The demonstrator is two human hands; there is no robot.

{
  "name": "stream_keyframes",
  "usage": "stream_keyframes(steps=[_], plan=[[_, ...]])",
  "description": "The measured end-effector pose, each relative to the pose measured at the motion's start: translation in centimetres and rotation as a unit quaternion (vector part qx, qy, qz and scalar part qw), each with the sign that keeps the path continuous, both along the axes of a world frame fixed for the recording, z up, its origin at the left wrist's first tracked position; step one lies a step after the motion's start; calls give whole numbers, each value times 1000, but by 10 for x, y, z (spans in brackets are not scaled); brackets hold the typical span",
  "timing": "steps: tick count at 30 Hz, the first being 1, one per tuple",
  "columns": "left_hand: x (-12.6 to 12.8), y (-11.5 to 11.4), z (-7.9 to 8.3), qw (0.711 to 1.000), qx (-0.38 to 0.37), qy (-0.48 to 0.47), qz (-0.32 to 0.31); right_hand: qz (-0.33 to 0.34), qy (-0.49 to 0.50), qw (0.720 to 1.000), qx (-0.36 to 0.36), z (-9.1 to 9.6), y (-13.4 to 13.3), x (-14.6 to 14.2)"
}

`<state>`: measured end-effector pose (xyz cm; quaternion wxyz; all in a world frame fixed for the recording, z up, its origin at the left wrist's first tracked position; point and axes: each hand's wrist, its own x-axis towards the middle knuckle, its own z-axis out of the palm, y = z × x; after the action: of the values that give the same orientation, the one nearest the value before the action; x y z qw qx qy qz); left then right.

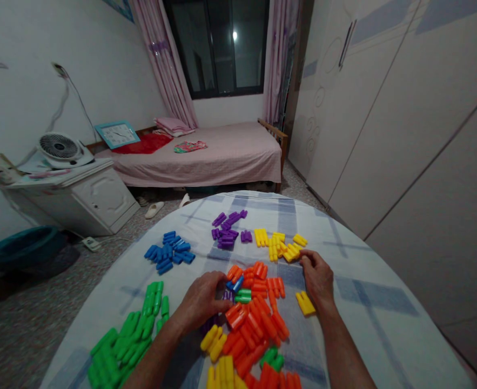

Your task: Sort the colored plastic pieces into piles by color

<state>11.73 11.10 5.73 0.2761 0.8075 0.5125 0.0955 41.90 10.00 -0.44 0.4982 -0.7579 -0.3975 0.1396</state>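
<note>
Plastic pegs in bright colours lie in heaps on a round table covered with a checked white cloth [368, 286]. My left hand [201, 302] is curled over the upper left edge of the orange pegs [258, 319], next to a blue peg [235, 283] and a green peg [242, 295]. A small purple peg [228, 295] shows by its fingertips. My right hand [317, 275] rests at the yellow pegs [281, 246], with a lone yellow peg [305, 303] just below it. Blue pegs [168, 251], purple pegs [226, 232] and green pegs [128, 340] lie farther off.
Beyond the table's far edge stands a bed with a pink cover [206, 162]. A white cabinet [100, 197] carrying a fan [62, 149] is at the left, a teal tub [23, 248] on the floor. Tall wardrobe doors [384, 119] fill the right.
</note>
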Motion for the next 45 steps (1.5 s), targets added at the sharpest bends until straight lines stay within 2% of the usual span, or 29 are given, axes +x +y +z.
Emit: stream_keyframes(steps=[4, 9, 14, 17, 23, 27, 32, 37, 40, 45], plan=[[10, -2, 5, 1000, -2, 28, 1, 3, 7, 1000, 0, 1, 0, 0], [18, -5, 1, 999, 2, 36, 14, 4, 10, 1000, 7, 1, -1, -1], [20, -4, -4, 1000, -13, 4, 25, 4, 7, 1000, 5, 1, -1, -1], [17, -2, -1, 999, -12, -5, 33, 4, 11, 1000, 4, 2, -1, -1], [7, -1, 16, 996, -12, 77, -37, 3, 14, 1000, 3, 3, -1, -2], [4, -2, 16, 996, -10, 79, -50, -1, 8, 1000, -2, 5, -2, -3], [-1, 2, 11, 996, -76, -15, -39, -2, 7, 1000, 6, 5, -2, -3], [-4, 11, 17, 965, -188, -182, -10, 0, 1, 1000, -1, 2, -1, -1], [-4, 22, 16, 940, -195, -276, 42, 2, 11, 1000, -4, 1, 0, -1], [-6, 35, 2, 892, -187, -382, 153, -1, 15, 1000, -7, 3, 0, -1]])
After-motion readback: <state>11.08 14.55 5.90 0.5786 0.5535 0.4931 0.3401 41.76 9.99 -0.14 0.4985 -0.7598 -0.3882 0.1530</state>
